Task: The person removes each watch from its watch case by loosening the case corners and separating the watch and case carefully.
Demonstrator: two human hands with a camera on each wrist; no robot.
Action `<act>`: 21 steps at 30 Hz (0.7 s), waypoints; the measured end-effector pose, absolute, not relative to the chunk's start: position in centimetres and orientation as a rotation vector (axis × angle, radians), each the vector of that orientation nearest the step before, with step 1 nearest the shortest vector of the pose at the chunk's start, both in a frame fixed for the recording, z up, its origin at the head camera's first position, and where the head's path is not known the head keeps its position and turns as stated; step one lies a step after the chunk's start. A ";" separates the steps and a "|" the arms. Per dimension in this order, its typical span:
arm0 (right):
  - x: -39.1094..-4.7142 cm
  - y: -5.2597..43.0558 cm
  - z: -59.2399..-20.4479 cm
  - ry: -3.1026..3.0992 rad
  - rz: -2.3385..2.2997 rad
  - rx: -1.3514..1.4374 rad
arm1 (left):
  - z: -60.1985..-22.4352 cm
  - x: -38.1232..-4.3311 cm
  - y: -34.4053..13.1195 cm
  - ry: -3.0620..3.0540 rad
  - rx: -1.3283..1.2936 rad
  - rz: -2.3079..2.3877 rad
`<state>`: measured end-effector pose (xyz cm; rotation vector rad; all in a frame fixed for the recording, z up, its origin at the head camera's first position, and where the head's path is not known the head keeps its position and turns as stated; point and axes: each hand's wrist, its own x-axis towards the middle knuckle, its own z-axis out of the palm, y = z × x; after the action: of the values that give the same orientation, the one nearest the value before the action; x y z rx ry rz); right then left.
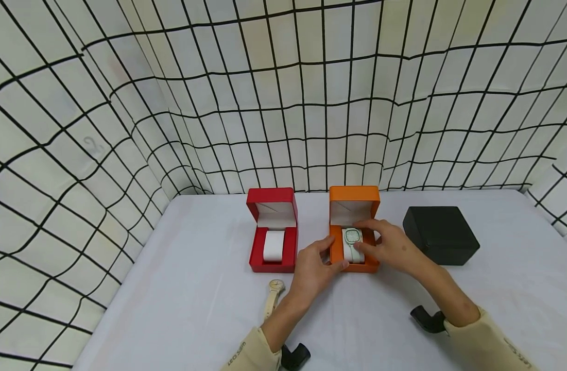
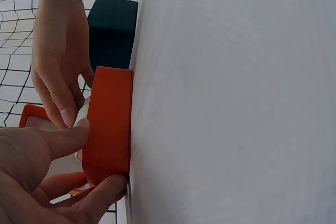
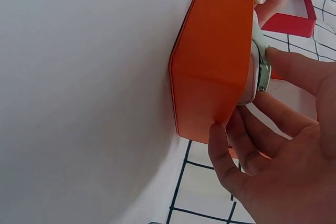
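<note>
An open orange watch box [image 1: 354, 194] stands on the white table, lid raised at the back. On the pale cushion inside it sits a light green watch [image 1: 352, 236], its strap running down the front. My left hand [image 1: 312, 268] grips the box at its front left corner; in the left wrist view, the thumb [image 2: 73, 139] lies at the top edge and the fingers are against the side. My right hand [image 1: 396, 246] pinches the watch between thumb and index finger. In the right wrist view, other fingers touch the side of the orange box [image 3: 210, 77].
Left of the orange box stands an open red watch box [image 1: 272, 267] with a white cushion. A cream watch [image 1: 276, 286] lies in front of it, partly hidden by my left arm. At the right is a closed black box [image 1: 441, 234]. Black netting [image 1: 325, 103] hangs behind the table.
</note>
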<state>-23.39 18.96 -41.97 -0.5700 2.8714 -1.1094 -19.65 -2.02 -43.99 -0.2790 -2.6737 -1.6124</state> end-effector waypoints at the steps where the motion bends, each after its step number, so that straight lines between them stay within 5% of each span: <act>1: -23.4 19.0 -42.0 2.871 -1.112 -0.582 | -44.0 -19.7 -2.0 -2.674 -0.278 -1.614; 21: -23.0 18.9 -42.1 2.859 -1.135 -0.713 | -44.0 -19.6 -2.0 -2.705 -0.271 -1.570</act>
<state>-23.04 18.93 -42.10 -0.7128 2.8587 -1.1353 -19.62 -2.01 -43.99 -0.2708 -2.7045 -1.5700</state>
